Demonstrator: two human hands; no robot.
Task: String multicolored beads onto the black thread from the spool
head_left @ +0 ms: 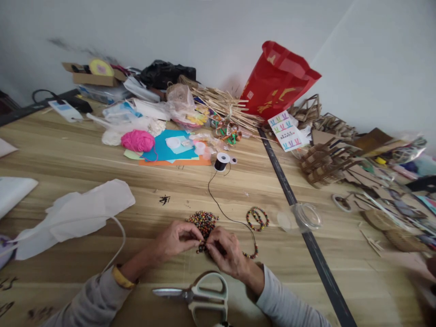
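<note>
Fingers of both my hands pinched together over near edge of bead pile (203,222). Left hand (175,240) and right hand (226,252) tips almost touching, gripping bead and black cord (225,213), apparently. Cord runs away up-right to spool (222,161). Pile lies just beyond fingertips on tabletop (85,159).

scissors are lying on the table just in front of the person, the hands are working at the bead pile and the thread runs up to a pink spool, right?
Not quite: the spool is black with a white top, not pink; the pink thing is a ball of yarn farther left. The head view shows it. The scissors do lie nearest the person, and the left hand and right hand work at the bead pile.
</note>
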